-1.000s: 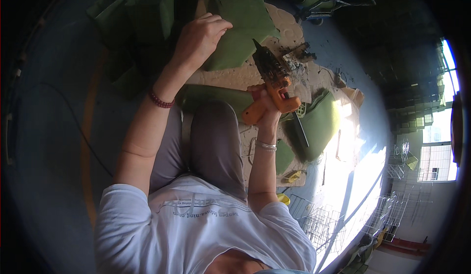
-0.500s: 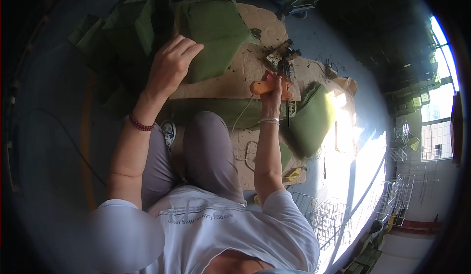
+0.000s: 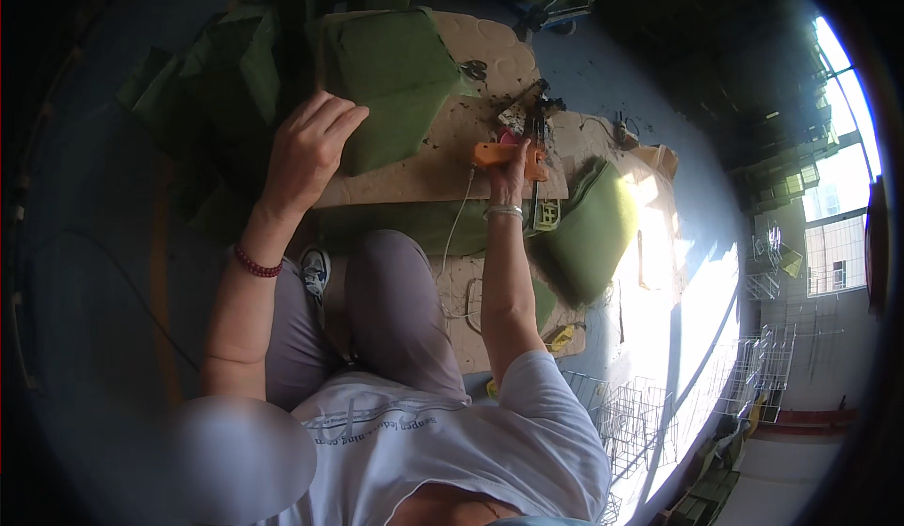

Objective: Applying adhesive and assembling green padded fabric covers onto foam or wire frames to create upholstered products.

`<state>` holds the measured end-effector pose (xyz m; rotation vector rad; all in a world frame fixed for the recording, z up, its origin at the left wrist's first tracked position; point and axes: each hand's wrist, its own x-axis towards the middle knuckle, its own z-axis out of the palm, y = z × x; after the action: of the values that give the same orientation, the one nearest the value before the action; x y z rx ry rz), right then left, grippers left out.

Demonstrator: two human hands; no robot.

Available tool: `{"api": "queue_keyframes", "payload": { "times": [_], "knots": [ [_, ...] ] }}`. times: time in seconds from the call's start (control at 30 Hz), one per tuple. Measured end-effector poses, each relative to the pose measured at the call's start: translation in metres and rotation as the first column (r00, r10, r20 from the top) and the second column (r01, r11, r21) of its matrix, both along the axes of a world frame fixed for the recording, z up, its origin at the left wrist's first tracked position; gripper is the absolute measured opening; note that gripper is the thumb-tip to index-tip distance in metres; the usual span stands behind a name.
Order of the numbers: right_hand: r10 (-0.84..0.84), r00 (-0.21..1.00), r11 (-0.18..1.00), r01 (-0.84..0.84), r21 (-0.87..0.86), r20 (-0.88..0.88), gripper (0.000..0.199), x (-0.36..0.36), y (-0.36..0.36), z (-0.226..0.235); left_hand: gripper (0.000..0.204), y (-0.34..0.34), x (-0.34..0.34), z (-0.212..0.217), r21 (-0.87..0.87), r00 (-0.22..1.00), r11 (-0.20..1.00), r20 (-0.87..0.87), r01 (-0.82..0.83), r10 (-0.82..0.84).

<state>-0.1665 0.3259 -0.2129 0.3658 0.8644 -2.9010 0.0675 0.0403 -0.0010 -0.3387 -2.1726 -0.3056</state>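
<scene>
My right hand (image 3: pixel 508 179) is closed round an orange-bodied corded tool (image 3: pixel 490 156); its exact kind is hard to make out. From its left end a pale cord (image 3: pixel 458 220) hangs down toward my knees. Just beyond the hand lies a dark, soot-stained piece of gear (image 3: pixel 540 112) on the cardboard. My left hand (image 3: pixel 309 149) has its fingers curled together at the near left edge of a folded green sheet piece (image 3: pixel 391 79). Whatever those fingers may pinch is hidden.
Brown cardboard (image 3: pixel 452 170) covers the work surface, scattered with dark crumbs. More green pieces stand at the far left (image 3: pixel 250 60), and a green stack (image 3: pixel 591 234) leans at the right. Wire racks (image 3: pixel 631 422) stand on the sunlit floor. A yellow item (image 3: pixel 563 339) lies near my right elbow.
The whole view has shifted a little. Against the cardboard, my right hand and the orange tool have moved slightly farther away. My left hand stays curled by the green piece.
</scene>
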Motion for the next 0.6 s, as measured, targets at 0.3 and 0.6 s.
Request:
{"api": "queue_keyframes", "payload": {
  "times": [0.3, 0.6],
  "knots": [
    [-0.017, 0.997, 0.999, 0.02, -0.041, 0.074, 0.064, -0.079, 0.005, -0.004, 0.024, 0.007, -0.002, 0.006, 0.043, 1.0, 0.999, -0.002, 0.027, -0.027],
    [0.005, 0.997, 0.998, -0.01, 0.06, 0.083, 0.074, -0.052, -0.006, 0.004, 0.024, 0.004, -0.003, 0.006, 0.031, 1.0, 0.999, -0.005, 0.023, -0.022]
  ]
}}
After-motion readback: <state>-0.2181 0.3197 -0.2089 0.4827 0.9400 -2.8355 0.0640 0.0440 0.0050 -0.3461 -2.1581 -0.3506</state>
